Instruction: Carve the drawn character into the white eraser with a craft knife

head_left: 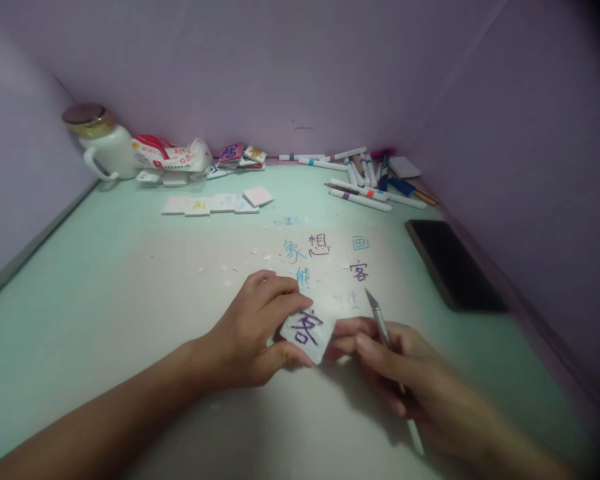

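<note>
My left hand (pixel 253 330) is closed on a small white square block (pixel 307 333) with a purple character drawn on its top face. My right hand (pixel 405 377) touches the block's right edge with its fingertips and grips a thin craft knife (pixel 380 320), whose blade points up and away from me. Both hands rest low over the pale green desk (pixel 105 280), near its front middle. Blue and purple characters (pixel 325 257) are written on the desk just beyond the block.
Several white blocks (pixel 217 202) lie in a row at the back. A lidded white mug (pixel 103 143) and a snack packet (pixel 167 155) stand back left. Marker pens (pixel 365 180) lie back right. A black phone (pixel 453 263) lies at the right. White shavings (pixel 230 267) dot the middle.
</note>
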`<state>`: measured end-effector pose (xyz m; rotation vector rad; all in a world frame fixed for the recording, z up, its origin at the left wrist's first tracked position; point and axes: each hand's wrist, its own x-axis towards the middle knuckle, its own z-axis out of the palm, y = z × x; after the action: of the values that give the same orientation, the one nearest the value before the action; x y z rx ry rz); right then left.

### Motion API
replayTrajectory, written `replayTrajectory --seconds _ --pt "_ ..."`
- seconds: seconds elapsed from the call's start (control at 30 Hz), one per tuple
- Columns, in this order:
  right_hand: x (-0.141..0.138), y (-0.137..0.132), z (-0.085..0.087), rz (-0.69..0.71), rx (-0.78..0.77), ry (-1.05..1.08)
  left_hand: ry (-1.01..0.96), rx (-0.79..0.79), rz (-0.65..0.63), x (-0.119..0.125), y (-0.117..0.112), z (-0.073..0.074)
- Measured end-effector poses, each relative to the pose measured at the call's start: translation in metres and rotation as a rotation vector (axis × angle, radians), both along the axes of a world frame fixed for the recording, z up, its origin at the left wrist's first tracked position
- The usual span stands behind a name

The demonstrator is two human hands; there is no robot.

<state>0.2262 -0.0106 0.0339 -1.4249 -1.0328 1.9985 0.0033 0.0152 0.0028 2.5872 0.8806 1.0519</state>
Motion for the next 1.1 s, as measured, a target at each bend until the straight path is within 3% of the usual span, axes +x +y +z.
replayTrajectory --seconds 0.13,0.33,0.47,0.6,0.9,1.1 --pt "-0.014 0.003 -0.008 0.013 0.041 -0.070 0.021 0.011 -0.029 0.001 0.000 0.002" --pt "-0.020 0.003 -0.014 -0.165 0.177 -0.231 -0.143 0.020 0.122 0.007 -0.012 0.011" --pt "-0.022 0.001 -0.015 -0.158 0.226 -0.270 -0.163 -0.234 0.029 0.015 -0.022 0.012" --pt "-0.024 -0.002 -0.017 -0.112 0.235 -0.282 -0.094 -0.397 0.082 0.018 -0.024 0.007" --pt "-0.024 -0.006 -0.009 -0.049 0.252 -0.328 -0.085 -0.580 0.109 0.016 -0.024 0.010" --pt "-0.026 -0.009 -0.001 -0.052 0.264 -0.358 -0.040 -0.598 0.063 0.014 -0.022 0.015"
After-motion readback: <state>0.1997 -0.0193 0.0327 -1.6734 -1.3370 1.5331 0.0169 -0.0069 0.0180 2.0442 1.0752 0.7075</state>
